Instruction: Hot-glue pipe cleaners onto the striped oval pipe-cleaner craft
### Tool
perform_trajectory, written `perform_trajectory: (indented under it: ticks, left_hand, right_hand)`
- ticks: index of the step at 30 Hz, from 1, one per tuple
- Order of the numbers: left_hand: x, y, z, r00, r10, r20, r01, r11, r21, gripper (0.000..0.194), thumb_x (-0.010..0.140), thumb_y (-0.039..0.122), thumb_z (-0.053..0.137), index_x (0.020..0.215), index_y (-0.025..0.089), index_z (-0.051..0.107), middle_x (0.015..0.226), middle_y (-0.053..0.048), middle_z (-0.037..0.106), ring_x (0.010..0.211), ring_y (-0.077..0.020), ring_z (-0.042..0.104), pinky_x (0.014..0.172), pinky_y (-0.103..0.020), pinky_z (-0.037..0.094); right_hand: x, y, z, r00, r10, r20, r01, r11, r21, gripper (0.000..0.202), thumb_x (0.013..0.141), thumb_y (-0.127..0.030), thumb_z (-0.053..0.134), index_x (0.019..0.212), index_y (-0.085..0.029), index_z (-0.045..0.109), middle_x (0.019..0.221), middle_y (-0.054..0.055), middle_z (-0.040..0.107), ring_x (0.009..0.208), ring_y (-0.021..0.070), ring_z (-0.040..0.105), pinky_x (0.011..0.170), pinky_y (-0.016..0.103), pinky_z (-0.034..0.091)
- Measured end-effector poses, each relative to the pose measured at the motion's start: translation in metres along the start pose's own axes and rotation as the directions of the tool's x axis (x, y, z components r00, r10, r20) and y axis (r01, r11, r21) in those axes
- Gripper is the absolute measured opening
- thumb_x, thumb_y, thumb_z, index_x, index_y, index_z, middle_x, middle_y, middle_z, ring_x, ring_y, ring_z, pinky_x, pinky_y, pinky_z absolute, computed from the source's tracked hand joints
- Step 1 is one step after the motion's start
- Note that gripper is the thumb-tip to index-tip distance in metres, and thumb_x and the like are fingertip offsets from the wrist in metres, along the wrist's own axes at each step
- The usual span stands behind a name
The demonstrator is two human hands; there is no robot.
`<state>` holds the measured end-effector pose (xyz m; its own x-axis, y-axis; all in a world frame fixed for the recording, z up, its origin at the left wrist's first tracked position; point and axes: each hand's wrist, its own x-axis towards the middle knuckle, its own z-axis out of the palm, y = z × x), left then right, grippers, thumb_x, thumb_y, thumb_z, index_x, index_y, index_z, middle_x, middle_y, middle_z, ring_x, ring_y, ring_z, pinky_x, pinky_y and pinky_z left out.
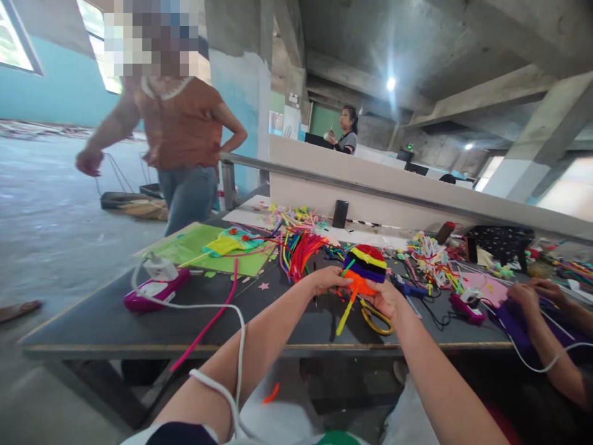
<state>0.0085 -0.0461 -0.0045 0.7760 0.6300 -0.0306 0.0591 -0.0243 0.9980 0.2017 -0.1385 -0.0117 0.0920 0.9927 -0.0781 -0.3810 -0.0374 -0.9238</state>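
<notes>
Between my two hands is a small striped piece made of pipe cleaners (365, 262), with red, yellow, black, blue and orange bands. Its left side is pinched by my left hand (331, 279), near a green stem that sticks out. My right hand (383, 298) grips the lower right corner. A yellow pipe cleaner (343, 318) hangs down from the orange part. Just below my right hand, scissors with yellow handles (376, 320) lie on the dark table (273, 324). Behind my left hand sits a bundle of red, blue and green pipe cleaners (303, 253).
On the left are a green sheet (252, 262) with a yellow and turquoise piece, and a magenta power strip (157, 290); its white cable crosses my left arm. A phone (340, 214) leans at the back. A co-worker's hands (528, 300) work at the right. Another person (178, 130) stands at the left.
</notes>
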Motion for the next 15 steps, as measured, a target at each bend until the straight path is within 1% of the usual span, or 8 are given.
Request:
perform_trajectory:
  ticks: [1,3,5,7,8,10,12,15]
  left_hand:
    - [0.001,0.002,-0.002,1.0,0.004,-0.01,-0.003,0.999,0.035,0.046,0.059,0.054,0.077,0.076,0.014,0.064,0.061,-0.005,0.065,0.046,-0.0107,0.05,0.042,-0.019,0.027]
    - [0.004,0.009,-0.01,0.997,0.034,-0.062,-0.027,0.994,0.11,0.039,0.068,0.054,0.071,0.072,0.016,0.063,0.054,-0.002,0.062,0.043,-0.0108,0.047,0.043,-0.02,0.029]
    - [0.011,0.018,-0.02,0.986,0.102,-0.134,-0.076,0.98,0.184,0.03,0.072,0.044,0.071,0.062,0.018,0.059,0.047,0.002,0.055,0.041,-0.01,0.042,0.045,-0.02,0.03]
    - [0.018,0.028,-0.03,0.967,0.183,-0.177,-0.135,0.959,0.251,0.026,0.07,0.03,0.073,0.056,0.018,0.056,0.045,0.005,0.049,0.041,-0.0091,0.039,0.049,-0.019,0.033]
    - [0.021,0.032,-0.034,0.96,0.22,-0.175,-0.166,0.946,0.279,0.023,0.071,0.025,0.072,0.056,0.018,0.056,0.047,0.005,0.05,0.043,-0.0094,0.04,0.052,-0.019,0.036]
    - [0.025,0.037,-0.036,0.947,0.286,-0.147,-0.227,0.917,0.327,0.017,0.072,0.023,0.07,0.057,0.02,0.062,0.051,0.002,0.055,0.048,-0.0117,0.047,0.057,-0.02,0.04]
    - [0.027,0.036,-0.033,0.932,0.349,-0.101,-0.292,0.885,0.362,0.006,0.071,0.02,0.069,0.066,0.022,0.069,0.063,-0.001,0.065,0.064,-0.0147,0.057,0.067,-0.019,0.044]
    - [0.027,0.028,-0.023,0.907,0.421,-0.015,-0.381,0.835,0.398,0.013,0.071,0.015,0.068,0.078,0.024,0.075,0.083,-0.003,0.071,0.088,-0.0181,0.062,0.084,-0.02,0.043]
  right_hand:
    - [-0.002,-0.002,-0.003,1.0,-0.01,0.0,0.01,1.0,0.005,0.034,0.068,-0.014,0.077,0.1,-0.016,0.065,0.089,0.004,0.076,0.075,0.0198,0.073,0.061,0.03,0.059]
    - [-0.004,-0.006,-0.008,1.0,-0.012,0.004,0.012,1.0,0.0,0.034,0.066,-0.016,0.079,0.098,-0.018,0.066,0.088,0.004,0.077,0.071,0.0195,0.073,0.056,0.028,0.059]
    - [-0.005,-0.012,-0.014,1.0,0.016,0.02,-0.016,1.0,-0.022,0.032,0.065,-0.019,0.08,0.094,-0.018,0.067,0.082,0.004,0.076,0.064,0.0181,0.072,0.05,0.025,0.057]
    - [-0.007,-0.017,-0.019,0.997,0.055,0.047,-0.053,0.998,-0.046,0.034,0.063,-0.019,0.082,0.093,-0.017,0.067,0.077,0.004,0.076,0.06,0.0175,0.071,0.05,0.024,0.056]
    - [-0.007,-0.019,-0.02,0.995,0.073,0.066,-0.07,0.996,-0.053,0.037,0.062,-0.018,0.083,0.095,-0.016,0.068,0.078,0.005,0.076,0.062,0.0182,0.071,0.053,0.026,0.057]
    - [-0.008,-0.018,-0.022,0.989,0.106,0.105,-0.1,0.993,-0.06,0.041,0.06,-0.019,0.084,0.098,-0.015,0.068,0.084,0.008,0.076,0.069,0.0207,0.073,0.064,0.03,0.058]
    - [-0.011,-0.013,-0.021,0.984,0.124,0.131,-0.117,0.991,-0.057,0.042,0.06,-0.021,0.084,0.098,-0.015,0.068,0.087,0.009,0.076,0.074,0.0221,0.073,0.073,0.034,0.057]
    - [-0.017,0.001,-0.014,0.982,0.123,0.144,-0.117,0.992,-0.047,0.037,0.065,-0.026,0.082,0.099,-0.018,0.069,0.087,0.006,0.076,0.075,0.0207,0.073,0.077,0.034,0.055]
